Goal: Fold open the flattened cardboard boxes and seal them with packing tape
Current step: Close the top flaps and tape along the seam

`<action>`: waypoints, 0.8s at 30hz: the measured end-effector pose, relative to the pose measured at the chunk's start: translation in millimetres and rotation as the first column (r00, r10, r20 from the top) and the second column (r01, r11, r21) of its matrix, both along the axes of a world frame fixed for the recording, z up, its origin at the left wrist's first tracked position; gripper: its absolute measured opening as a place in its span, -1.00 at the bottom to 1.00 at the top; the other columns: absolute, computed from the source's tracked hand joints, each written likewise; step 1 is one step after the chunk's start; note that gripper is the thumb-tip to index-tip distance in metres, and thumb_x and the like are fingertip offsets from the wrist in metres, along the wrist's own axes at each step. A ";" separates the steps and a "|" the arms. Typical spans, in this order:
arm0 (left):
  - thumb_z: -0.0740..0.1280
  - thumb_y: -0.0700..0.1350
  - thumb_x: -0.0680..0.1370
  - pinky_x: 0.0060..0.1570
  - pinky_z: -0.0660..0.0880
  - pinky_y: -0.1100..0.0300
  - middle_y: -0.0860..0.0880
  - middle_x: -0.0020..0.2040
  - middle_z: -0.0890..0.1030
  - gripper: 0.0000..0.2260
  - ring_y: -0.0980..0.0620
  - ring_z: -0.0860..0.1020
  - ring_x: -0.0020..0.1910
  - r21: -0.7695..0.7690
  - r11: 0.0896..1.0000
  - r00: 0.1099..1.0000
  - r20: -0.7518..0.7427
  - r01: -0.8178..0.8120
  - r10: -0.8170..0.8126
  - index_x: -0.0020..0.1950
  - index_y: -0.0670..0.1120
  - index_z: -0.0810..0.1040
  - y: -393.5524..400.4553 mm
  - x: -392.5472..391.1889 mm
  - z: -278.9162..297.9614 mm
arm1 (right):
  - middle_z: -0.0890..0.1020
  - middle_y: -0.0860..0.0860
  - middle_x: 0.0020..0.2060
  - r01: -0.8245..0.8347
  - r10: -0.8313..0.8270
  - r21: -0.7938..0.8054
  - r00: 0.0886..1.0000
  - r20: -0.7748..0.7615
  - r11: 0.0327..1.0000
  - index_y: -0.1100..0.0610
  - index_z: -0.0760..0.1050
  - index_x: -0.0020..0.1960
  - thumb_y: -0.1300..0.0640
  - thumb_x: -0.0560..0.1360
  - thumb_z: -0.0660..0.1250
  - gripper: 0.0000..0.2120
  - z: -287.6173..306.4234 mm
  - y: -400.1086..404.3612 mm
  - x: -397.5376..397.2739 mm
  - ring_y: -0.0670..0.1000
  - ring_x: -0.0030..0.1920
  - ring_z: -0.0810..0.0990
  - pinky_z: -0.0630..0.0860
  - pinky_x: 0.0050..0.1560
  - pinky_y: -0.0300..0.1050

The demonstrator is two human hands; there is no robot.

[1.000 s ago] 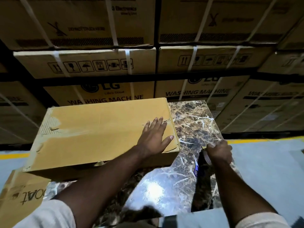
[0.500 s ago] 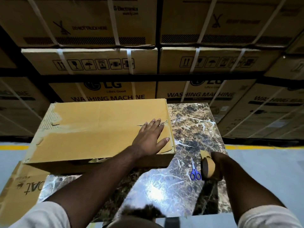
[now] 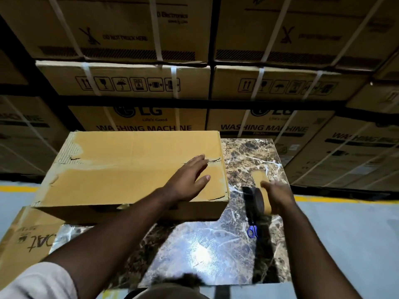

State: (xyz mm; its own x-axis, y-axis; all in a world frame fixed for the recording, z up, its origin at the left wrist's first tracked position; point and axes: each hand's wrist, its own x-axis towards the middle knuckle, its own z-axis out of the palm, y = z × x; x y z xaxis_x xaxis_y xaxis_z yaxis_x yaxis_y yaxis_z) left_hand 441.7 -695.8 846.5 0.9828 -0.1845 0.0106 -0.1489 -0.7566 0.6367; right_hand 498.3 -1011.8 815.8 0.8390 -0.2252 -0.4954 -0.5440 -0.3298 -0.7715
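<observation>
Under the left hand (image 3: 187,180): a closed cardboard box (image 3: 129,169), contents hidden.
Fingers lie flat on its lid; just beside, the right hand (image 3: 278,196) grips a tape roll (image 3: 260,201) above the marble table (image 3: 248,152).

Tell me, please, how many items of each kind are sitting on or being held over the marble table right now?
Cardboard box on the marble table, under the left hand: 1
Tape roll held in the right hand: 1
Blue-handled scissors: 1
Total: 3
</observation>
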 end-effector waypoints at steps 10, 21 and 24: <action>0.40 0.28 0.45 0.17 0.59 -0.01 -0.04 0.04 0.73 -0.38 -0.02 0.70 -0.04 -0.758 0.384 0.799 -0.596 -0.527 -0.080 0.34 -0.12 0.58 61.4 -16.0 80.7 | 0.73 0.12 -0.12 -0.731 0.664 0.039 0.640 0.386 0.681 0.06 0.67 -0.08 -0.04 0.56 0.48 -0.83 145.5 166.2 -23.5 0.05 -0.18 0.70 0.53 -0.30 -0.11; 0.42 -0.18 0.61 -0.15 0.56 0.21 -0.08 -0.11 0.66 -0.95 0.05 0.59 -0.18 -0.753 0.409 0.835 -0.550 -0.515 0.040 0.04 -0.13 0.67 237.5 -61.0 81.1 | 0.72 0.07 0.16 -0.916 0.868 0.091 0.401 0.295 0.392 0.12 0.71 -0.03 -0.02 0.44 0.58 -0.77 148.5 329.6 -15.7 0.19 0.22 0.67 0.49 0.37 0.38; 0.41 -0.17 0.63 -0.09 0.61 0.13 -0.08 -0.12 0.68 -0.94 0.01 0.63 -0.16 -0.657 0.539 0.842 -0.489 -0.527 0.227 0.07 -0.14 0.65 274.9 -64.6 84.6 | 0.44 -0.19 0.52 -0.923 0.889 -0.017 0.366 0.275 0.385 -0.01 0.71 0.01 -0.01 0.47 0.59 -0.84 131.8 373.8 -18.4 -0.07 0.54 0.35 0.30 0.55 0.28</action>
State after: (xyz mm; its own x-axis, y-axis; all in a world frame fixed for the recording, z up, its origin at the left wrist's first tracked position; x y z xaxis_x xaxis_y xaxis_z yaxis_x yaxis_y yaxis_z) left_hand 377.1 -420.9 931.2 0.9261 0.1320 -0.3535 0.3464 0.0746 0.9351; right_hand 479.8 -638.0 947.6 0.5745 0.7819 -0.2420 0.1983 -0.4198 -0.8857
